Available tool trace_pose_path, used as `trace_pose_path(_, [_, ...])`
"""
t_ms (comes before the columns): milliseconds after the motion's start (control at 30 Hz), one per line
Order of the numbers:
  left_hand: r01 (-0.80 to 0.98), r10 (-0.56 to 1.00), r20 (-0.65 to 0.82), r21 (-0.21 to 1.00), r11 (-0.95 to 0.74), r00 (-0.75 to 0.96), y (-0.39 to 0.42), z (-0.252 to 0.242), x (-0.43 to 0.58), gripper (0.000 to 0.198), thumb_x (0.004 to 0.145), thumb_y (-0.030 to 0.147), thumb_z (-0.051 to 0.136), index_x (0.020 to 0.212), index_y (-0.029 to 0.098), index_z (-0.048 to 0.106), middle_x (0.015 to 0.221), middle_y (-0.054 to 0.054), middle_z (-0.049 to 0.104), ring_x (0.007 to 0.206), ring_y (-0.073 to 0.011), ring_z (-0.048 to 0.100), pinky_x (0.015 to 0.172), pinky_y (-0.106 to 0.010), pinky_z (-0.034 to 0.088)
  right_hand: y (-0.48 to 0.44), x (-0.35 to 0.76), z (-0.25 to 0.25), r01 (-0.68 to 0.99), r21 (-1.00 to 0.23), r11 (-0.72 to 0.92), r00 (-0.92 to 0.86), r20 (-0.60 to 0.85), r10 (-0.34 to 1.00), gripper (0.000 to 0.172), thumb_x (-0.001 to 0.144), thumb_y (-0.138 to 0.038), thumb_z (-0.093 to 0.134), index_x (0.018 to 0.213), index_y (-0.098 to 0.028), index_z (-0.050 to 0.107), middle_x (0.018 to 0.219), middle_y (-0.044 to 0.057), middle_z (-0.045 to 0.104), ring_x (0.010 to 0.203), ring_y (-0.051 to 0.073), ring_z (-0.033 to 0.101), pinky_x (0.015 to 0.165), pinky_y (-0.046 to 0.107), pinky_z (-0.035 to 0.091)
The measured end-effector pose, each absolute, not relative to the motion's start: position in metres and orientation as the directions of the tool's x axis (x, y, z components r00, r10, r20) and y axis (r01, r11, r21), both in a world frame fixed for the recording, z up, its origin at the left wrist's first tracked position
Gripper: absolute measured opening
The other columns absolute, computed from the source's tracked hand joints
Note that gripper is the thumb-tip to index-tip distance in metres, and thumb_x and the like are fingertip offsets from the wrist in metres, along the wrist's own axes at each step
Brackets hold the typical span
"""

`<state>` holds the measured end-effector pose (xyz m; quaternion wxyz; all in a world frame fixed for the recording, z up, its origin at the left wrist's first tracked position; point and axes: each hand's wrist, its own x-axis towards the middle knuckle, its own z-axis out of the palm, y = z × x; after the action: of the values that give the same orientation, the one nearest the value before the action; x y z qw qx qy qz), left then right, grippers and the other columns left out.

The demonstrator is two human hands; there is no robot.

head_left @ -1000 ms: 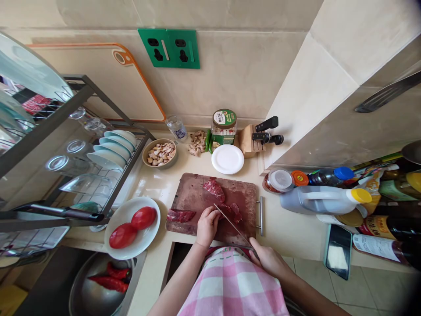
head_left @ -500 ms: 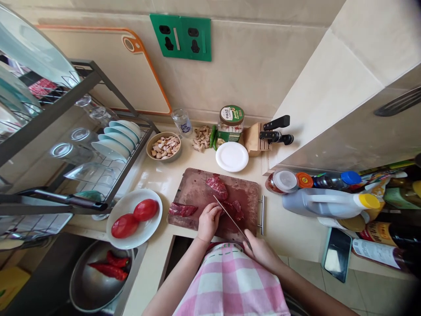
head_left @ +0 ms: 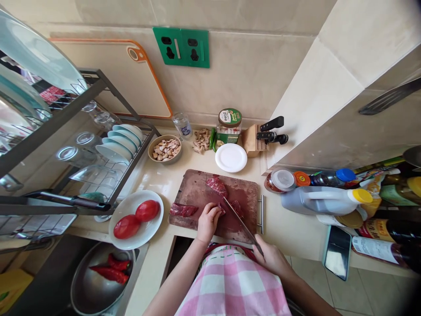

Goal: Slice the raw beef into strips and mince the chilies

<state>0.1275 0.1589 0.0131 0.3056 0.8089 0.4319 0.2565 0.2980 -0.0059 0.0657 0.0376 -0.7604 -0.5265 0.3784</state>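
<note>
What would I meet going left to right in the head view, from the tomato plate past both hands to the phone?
White plate with two tomatoes, strip of meat, left hand, knife blade, right hand, phone.

Left forearm (head_left: 179,276): slanting from the near edge toward far right, bare. Left wrist (head_left: 200,241) is bending slightly; left hand (head_left: 208,223) is lying knuckles up, fingers bunching together and curling rightward. Right forearm (head_left: 307,289) is angling from near right toward far left, also bare. Right hand (head_left: 270,254) is closing in a grip, sitting nearer than the left; the hands are staying apart.
</note>
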Motion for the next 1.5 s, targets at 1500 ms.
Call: trace_pose_path(1500, [0.528,0.827,0.203,0.685,-0.502,0.524,0.162,0.006,0.126,0.02,0.086,0.025,0.046,0.094,0.019,0.063,0.1,-0.005,0.061,0.09,-0.0149,0.059,0.081,-0.029,0.051,0.08,0.26,0.073,0.826,-0.399,-0.399,0.158,-0.515,0.842,0.025,0.089,-0.027,0.031,0.108,-0.02,0.047,0.083,0.007,0.068,0.072,0.017,0.064,0.055,0.023,0.031])
